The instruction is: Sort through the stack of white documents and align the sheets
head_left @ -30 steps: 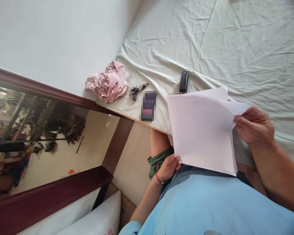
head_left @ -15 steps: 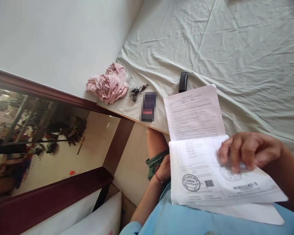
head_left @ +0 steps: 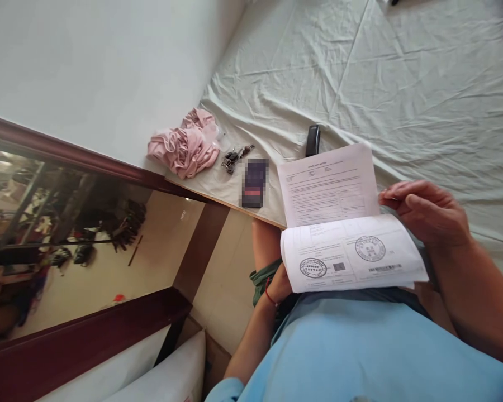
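Note:
A set of printed papers [head_left: 329,187] lies open over my lap, its upper sheet flat and covered in small print. The lower page [head_left: 347,259] bulges in a curl and bears two round stamps, a small dark square code and a barcode. My left hand [head_left: 283,283], with a red string at the wrist, holds the papers at their lower left; its fingers are hidden beneath them. At the right edge of the upper sheet, my right hand [head_left: 430,212] is closed, its fingertips pinched against the paper's edge.
On the pale bed sheet [head_left: 423,100] lie a black case [head_left: 313,140], a blurred-out phone-like object [head_left: 254,183], a bunch of keys [head_left: 231,160] and crumpled pink cloth [head_left: 184,144]. A wood-framed mirror [head_left: 121,257] stands at left. The bed's edge runs beside my knee.
My right hand has moved up and off the stamped page to the upper sheet's right edge. The lower pages have drawn upward and now curl, showing more of my blue shirt.

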Available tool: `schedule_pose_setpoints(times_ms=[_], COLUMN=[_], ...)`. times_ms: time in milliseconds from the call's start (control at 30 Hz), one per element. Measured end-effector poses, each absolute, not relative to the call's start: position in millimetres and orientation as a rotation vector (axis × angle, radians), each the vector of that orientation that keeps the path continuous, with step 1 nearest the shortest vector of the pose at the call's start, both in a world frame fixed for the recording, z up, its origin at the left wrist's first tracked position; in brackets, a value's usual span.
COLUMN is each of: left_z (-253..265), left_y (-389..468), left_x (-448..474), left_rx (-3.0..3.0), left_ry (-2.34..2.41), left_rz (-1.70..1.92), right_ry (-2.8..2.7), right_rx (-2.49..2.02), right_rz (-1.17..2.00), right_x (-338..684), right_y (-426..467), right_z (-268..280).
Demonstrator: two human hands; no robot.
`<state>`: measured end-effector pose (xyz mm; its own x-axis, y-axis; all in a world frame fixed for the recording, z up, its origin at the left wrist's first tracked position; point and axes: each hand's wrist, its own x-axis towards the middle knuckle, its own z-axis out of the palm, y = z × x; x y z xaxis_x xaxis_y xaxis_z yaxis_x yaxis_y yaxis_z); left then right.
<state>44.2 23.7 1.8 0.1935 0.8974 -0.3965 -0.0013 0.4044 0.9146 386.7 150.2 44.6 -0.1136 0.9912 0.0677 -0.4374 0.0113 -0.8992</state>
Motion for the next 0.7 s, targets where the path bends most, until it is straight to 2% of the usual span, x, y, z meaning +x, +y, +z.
schedule_pose_setpoints(times_ms=[167, 433, 600, 633, 700], left_z=[1.1, 19.6, 31.6, 30.7, 25.9], left_y=[28.0, 41.4, 64.9, 69.5, 77.0], left_x=[35.2, 0.7, -15.4, -17.2, -19.4], left_rx=[0.988, 1.081, 1.145, 1.154, 1.142], left_ry=[1.237, 1.114, 1.152, 1.166, 1.178], left_rz=[0.755, 0.468, 0.327, 0.305, 0.302], right_ry=[-1.072, -1.424, -1.928, -1.942, -1.875], right_rx=[-0.732, -0.592, -0.109, -0.116, -0.447], right_rz=[1.629, 1.646, 1.833, 1.839, 1.715], right_x=[388.2, 393.1, 395.2, 393.9, 389.6], right_y=[150.1, 154.2, 160.2, 159.8, 157.1], right_z=[39.0, 42.8, 54.9, 54.8, 51.3])
